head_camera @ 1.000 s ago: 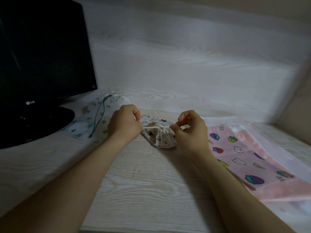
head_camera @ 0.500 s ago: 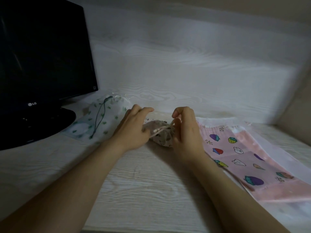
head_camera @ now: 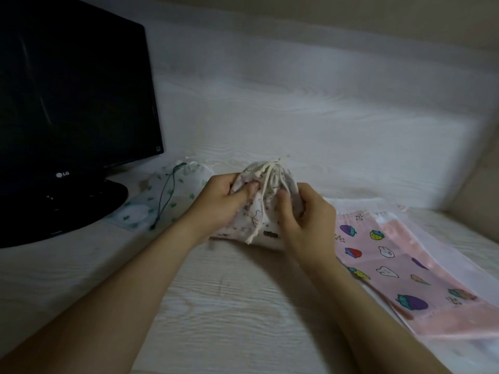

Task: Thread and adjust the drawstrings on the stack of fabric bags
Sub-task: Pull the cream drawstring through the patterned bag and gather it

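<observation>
A small white fabric bag with a cartoon print stands in the middle of the desk, its mouth gathered tight at the top. Cream drawstrings hang down its front from the cinched neck. My left hand grips the bag's left side just below the neck, thumb on the front. My right hand grips the right side, fingers curled into the cloth. Pink bags with a fruit print lie flat in a stack to the right.
A black monitor on its stand fills the left. A pale bag with green print and a dark green cord lies beside the stand. A white wall panel rises behind the desk.
The bag lay low between my hands with its strings pulled sideways; now it stands upright and closer, both hands gripping its sides, the strings hanging loose down the front.
</observation>
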Demonstrator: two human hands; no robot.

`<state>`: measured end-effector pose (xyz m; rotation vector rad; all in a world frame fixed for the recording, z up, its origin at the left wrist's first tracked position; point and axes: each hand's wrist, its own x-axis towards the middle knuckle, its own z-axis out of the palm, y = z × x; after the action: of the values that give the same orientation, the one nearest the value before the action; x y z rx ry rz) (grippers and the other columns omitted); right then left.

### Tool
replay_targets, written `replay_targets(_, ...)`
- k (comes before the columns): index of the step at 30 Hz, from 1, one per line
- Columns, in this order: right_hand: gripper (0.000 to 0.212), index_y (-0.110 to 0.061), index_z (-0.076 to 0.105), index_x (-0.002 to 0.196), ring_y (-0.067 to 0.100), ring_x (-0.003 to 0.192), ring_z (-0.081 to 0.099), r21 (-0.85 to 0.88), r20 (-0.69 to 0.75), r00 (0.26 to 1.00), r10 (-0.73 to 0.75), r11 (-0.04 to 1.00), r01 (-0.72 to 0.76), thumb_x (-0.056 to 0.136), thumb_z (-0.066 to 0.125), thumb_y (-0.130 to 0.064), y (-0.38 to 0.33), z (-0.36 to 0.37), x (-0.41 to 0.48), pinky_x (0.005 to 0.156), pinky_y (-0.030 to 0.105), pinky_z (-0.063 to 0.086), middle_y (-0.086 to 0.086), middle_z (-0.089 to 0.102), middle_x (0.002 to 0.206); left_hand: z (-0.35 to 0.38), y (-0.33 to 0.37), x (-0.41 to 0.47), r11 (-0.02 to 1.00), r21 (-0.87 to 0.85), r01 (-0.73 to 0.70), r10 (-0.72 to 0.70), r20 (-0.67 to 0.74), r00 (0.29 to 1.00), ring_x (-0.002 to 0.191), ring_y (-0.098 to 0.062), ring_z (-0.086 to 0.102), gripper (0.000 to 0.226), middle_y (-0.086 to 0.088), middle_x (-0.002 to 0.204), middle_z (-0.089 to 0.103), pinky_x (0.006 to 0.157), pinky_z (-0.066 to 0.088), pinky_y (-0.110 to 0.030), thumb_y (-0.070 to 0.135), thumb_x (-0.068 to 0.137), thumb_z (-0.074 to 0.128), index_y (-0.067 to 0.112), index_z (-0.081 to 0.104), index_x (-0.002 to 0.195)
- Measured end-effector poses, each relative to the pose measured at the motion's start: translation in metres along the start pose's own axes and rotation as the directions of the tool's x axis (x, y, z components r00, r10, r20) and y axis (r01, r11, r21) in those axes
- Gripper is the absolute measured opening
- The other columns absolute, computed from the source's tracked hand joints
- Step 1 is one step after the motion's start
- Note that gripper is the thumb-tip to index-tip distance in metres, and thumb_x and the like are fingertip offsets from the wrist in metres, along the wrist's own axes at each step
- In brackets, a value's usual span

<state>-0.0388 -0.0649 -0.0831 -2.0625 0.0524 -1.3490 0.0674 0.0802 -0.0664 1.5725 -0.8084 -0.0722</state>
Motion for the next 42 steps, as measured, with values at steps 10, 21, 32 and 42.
replay_targets(10, 0.021, -0.02, 0.064, 0.111, 0.048, 0.066, 0.066, 0.387, 0.314, 0.905, 0.286, 0.832, -0.397, 0.103, 0.062, -0.039, -0.039, 0.052, 0.027, 0.052, 0.056, 0.054, 0.024, 0.074, 0.082, -0.026, 0.012, -0.002, 0.891, 0.437, 0.125, 0.231, -0.673, 0.702, 0.056, -0.013, 0.053, 0.033, 0.005, 0.061, 0.058, 0.052, 0.034, -0.028, 0.039, 0.097, 0.057, 0.021, 0.057, 0.069)
replay_targets(21, 0.018, -0.015, 0.05, 0.112, 0.015, 0.065, 0.061, 0.364, 0.469, 0.791, 0.393, 0.729, -0.579, 0.11, 0.038, -0.027, -0.047, 0.139, 0.033, 0.056, 0.034, 0.052, 0.005, 0.064, 0.082, -0.08, -0.002, 0.006, 0.807, 0.529, 0.264, 0.367, -0.798, 0.477, 0.086, -0.02, 0.059, 0.016, 0.006, 0.095, 0.065, 0.075, 0.042, -0.036, 0.044, 0.099, 0.065, 0.028, 0.065, 0.098)
replay_targets(32, 0.023, -0.023, 0.046, 0.111, 0.029, 0.082, 0.053, -0.311, 0.3, 0.954, -0.013, 0.944, 0.111, 0.095, 0.063, -0.018, -0.022, 0.155, 0.009, 0.054, 0.04, 0.047, 0.0, 0.044, 0.106, -0.068, -0.029, 0.009, 0.511, 0.681, 0.524, -0.144, -0.534, 0.833, 0.133, -0.039, 0.05, 0.042, -0.017, 0.144, 0.053, 0.105, 0.045, -0.051, 0.023, 0.098, 0.065, 0.012, 0.054, 0.137)
replay_targets(42, 0.064, -0.018, 0.06, 0.125, 0.033, 0.103, 0.048, -0.313, 0.532, 0.835, 0.139, 0.949, 0.042, 0.077, 0.026, -0.04, -0.027, 0.148, -0.003, 0.084, 0.046, 0.048, 0.012, 0.056, 0.106, -0.058, -0.017, 0.009, 0.608, 0.589, 0.532, -0.06, -0.634, 0.771, 0.133, -0.037, 0.043, 0.034, -0.013, 0.138, 0.05, 0.107, 0.038, -0.053, 0.028, 0.091, 0.065, 0.019, 0.056, 0.123)
